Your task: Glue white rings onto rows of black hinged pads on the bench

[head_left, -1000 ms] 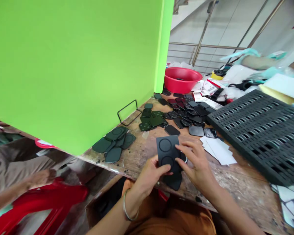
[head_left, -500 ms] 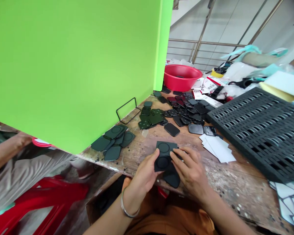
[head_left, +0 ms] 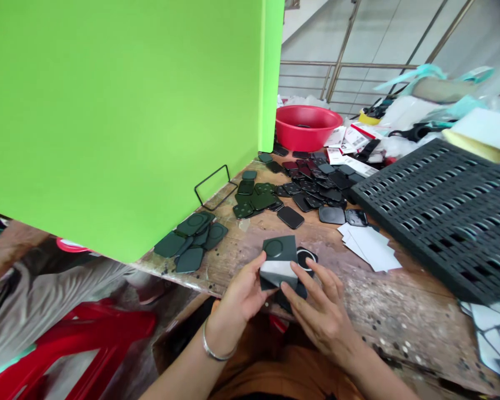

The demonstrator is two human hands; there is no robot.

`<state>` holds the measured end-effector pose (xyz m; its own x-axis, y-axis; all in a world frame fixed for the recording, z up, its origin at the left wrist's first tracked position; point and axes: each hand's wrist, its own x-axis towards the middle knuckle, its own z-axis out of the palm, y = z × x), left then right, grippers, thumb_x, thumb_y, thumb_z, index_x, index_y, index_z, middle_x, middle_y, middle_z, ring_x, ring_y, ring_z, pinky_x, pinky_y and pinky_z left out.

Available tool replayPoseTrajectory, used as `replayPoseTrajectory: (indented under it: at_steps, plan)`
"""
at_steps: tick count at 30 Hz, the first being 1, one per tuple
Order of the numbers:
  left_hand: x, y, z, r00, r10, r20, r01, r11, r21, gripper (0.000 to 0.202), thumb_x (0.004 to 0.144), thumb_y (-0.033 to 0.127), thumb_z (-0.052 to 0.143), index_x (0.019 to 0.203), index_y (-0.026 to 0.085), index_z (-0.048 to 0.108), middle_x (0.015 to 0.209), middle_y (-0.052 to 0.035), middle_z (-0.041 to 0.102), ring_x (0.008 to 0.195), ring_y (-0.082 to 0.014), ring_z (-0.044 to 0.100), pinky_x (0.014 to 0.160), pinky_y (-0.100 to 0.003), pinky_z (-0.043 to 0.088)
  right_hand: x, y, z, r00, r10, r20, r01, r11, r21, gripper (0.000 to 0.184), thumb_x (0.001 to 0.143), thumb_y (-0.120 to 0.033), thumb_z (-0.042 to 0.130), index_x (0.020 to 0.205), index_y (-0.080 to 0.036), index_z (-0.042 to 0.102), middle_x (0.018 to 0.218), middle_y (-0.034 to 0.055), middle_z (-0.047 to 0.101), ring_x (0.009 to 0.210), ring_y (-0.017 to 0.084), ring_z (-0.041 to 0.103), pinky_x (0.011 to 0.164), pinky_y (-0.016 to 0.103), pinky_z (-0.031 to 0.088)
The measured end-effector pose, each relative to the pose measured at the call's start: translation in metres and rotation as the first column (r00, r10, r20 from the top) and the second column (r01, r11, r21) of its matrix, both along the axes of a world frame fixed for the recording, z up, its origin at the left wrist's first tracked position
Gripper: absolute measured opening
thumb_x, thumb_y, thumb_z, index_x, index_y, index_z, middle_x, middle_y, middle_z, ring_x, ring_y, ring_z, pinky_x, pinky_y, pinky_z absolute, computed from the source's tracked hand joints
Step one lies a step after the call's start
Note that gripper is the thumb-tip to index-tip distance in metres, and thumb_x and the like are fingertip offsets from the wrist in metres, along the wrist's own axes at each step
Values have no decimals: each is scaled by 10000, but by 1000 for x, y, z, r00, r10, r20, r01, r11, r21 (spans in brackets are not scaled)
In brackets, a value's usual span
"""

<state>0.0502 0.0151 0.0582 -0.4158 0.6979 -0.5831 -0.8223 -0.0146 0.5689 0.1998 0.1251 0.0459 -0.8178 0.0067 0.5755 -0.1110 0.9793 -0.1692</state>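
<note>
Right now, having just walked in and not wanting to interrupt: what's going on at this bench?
At a worn wooden table, a person grips a dark sheet with a round outline in the left hand, while the right hand touches its bent, shiny lower half with fingers spread. A ringed black pad lies just beyond. Farther back lie dark green pads, a heap of black pads, white cards, a black slotted tray and a red basin, beside a green panel.
</note>
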Motion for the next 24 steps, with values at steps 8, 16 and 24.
replayPoseTrajectory:
  at_steps: [8, 16, 24]
  plan:
    - [-41, -23, -7, 775, -28, -631, -156, 959, -235, 500, 821, 595, 532, 1022, 149, 639, 974, -83, 676, 847, -221, 612, 739, -304, 487, 31, 7, 22, 998, -44, -48, -1, 727, -687, 276, 839, -115, 534, 969, -280, 713, 1379, 59, 486, 1320, 306, 392, 1058, 554, 338]
    - [-33, -24, 12, 69, -325, -943, -405, 855, -324, 343, 778, 373, 655, 1070, 195, 637, 1116, -107, 602, 1137, -313, 472, 1034, -451, 288, 21, 36, 2, 966, -259, -14, -44, -111, -993, 229, 874, -329, 555, 956, -251, 753, 1249, 85, 620, 1191, 277, 538, 990, 471, 439]
    - [32, 25, 16, 660, -276, -698, 265, 956, -127, 330, 832, 331, 608, 1122, 174, 612, 1075, -81, 658, 1021, -237, 580, 913, -347, 432, 15, 27, 5, 980, -136, 143, 175, 266, -948, 296, 903, -366, 522, 1114, -252, 697, 1175, 86, 610, 1138, 256, 538, 1021, 483, 392]
